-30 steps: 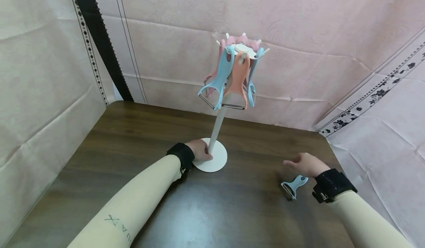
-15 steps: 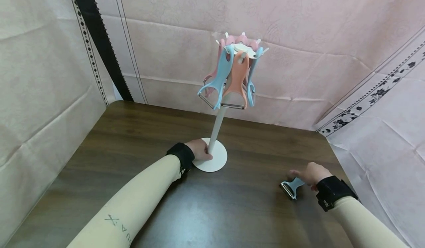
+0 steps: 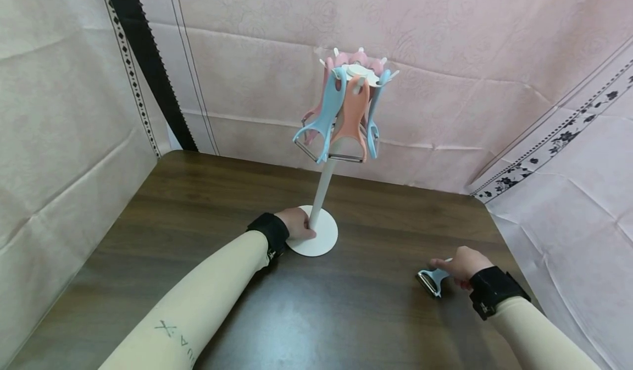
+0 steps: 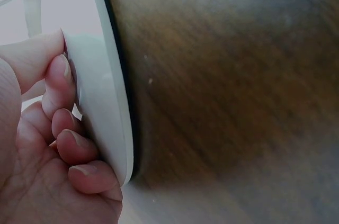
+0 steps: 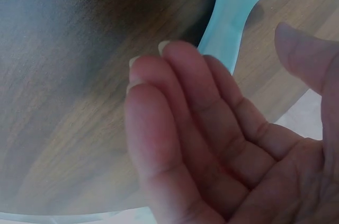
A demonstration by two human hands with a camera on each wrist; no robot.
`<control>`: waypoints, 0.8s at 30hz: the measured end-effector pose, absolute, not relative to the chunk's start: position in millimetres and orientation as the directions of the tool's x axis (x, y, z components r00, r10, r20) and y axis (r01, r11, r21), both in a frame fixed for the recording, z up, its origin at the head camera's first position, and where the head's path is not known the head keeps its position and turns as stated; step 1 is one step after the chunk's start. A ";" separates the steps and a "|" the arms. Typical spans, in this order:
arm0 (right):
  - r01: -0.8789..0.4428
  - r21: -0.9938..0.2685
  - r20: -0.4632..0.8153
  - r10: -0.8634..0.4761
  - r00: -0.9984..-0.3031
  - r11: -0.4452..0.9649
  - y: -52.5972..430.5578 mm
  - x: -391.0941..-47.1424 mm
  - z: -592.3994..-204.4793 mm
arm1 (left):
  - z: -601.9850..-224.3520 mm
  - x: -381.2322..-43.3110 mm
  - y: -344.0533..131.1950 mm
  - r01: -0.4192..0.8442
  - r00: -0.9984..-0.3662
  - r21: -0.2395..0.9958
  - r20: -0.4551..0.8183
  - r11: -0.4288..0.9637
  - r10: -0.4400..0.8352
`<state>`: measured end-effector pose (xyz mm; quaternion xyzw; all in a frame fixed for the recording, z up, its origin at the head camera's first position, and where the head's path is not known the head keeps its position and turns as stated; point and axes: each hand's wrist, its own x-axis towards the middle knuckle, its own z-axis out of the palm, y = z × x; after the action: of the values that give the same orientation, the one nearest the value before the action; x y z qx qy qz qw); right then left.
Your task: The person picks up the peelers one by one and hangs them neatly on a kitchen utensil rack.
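Observation:
A white stand with a round base [image 3: 326, 237] and an upright pole [image 3: 323, 191] stands on the table. My left hand [image 3: 295, 223] grips the foot of the pole; in the left wrist view its curled fingers [image 4: 79, 147] lie along the base. Several peelers hang from pegs on top, among them a blue peeler [image 3: 332, 109] and an orange peeler [image 3: 355, 111]. Farther right a light blue peeler [image 3: 434, 280] lies on the table, its blade end facing left. My right hand [image 3: 465, 264] is over its handle, fingers loosely bent and covering part of it, thumb [image 5: 302, 57] held apart.
The brown wooden table [image 3: 237, 315] reaches to a patterned cloth [image 3: 247, 73] hung behind it. More cloth [image 3: 583, 194] hangs at the right side. Pink peelers [image 3: 359, 58] hang on the stand's far side.
My right hand has come down and slightly toward me onto the handle of the blue peeler on the table. The left hand and the stand have stayed in place.

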<state>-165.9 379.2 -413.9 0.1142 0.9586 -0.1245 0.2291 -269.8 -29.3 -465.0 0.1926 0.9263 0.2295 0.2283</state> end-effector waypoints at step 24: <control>0.289 -0.189 -0.530 0.150 -0.835 0.939 390.1 -162.2 -434.5 | -459.2 -267.2 -29.5 0.226 -0.825 0.526 -0.344 0.820 0.448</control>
<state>-162.2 390.1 -434.5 0.1156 0.9487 -0.1318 0.2631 -267.2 -29.5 -459.2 0.1822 0.9251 0.2383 0.2327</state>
